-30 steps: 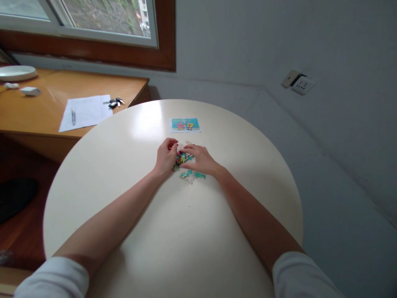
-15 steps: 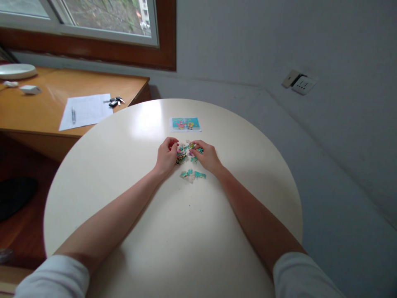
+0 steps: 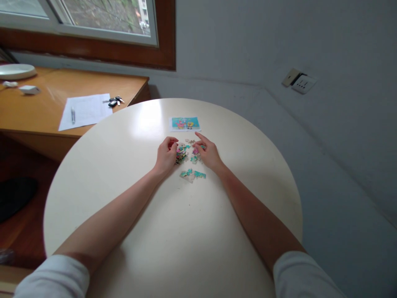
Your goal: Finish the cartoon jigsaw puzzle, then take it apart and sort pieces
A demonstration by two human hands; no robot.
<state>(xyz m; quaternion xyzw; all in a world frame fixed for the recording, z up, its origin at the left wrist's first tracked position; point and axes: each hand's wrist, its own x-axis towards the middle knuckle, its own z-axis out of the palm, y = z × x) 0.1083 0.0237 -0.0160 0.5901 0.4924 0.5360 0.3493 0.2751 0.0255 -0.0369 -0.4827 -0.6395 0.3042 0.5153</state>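
A pile of small jigsaw pieces [image 3: 181,155], turquoise, pink and pale, lies on the white round table [image 3: 155,236] between my hands. My left hand [image 3: 167,154] rests at the pile's left edge, fingers curled towards the thumb; what they hold, if anything, is too small to make out. On the other side, my right hand [image 3: 208,154] hovers over a few separate pieces [image 3: 195,159], its index finger stretched out and apart from the thumb. Nearer me lies a cluster of turquoise and pale jigsaw pieces [image 3: 192,175]. Beyond the pile is a picture card [image 3: 185,123] with two cartoon figures.
To the left, a wooden desk [image 3: 46,111] bears a paper sheet [image 3: 88,109], a pen [image 3: 73,115], keys [image 3: 114,101] and a white box [image 3: 29,90]. A grey wall [image 3: 242,49] with a socket [image 3: 304,84] stands behind the table.
My right hand has shifted slightly right, and its index finger has straightened away from the thumb. More pieces show between the hands. My left hand has hardly moved.
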